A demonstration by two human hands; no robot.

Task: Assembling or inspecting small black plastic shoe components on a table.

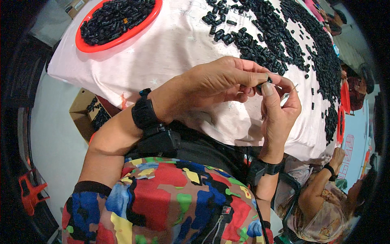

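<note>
Over the near part of a table covered with pale cloth (170, 40), my two hands meet at the fingertips. My left hand (227, 79) is closed, its thumb and fingers pinching a small black plastic part (269, 80). From the right, my right hand (282, 103) is also closed, its thumb tip close against that part. A thin silvery metal tool (285, 99) lies in its curled fingers; its exact kind is hard to make out. Just beyond my fingers, loose black plastic parts (260, 53) are spread in a heap across the cloth.
A red basin (78, 44) full of similar black parts stands at the far left. Below the table's left edge is a cardboard box (78, 106) with more inside. A red stool (31, 193) is on the floor at left. Another person (321, 203) sits close at right.
</note>
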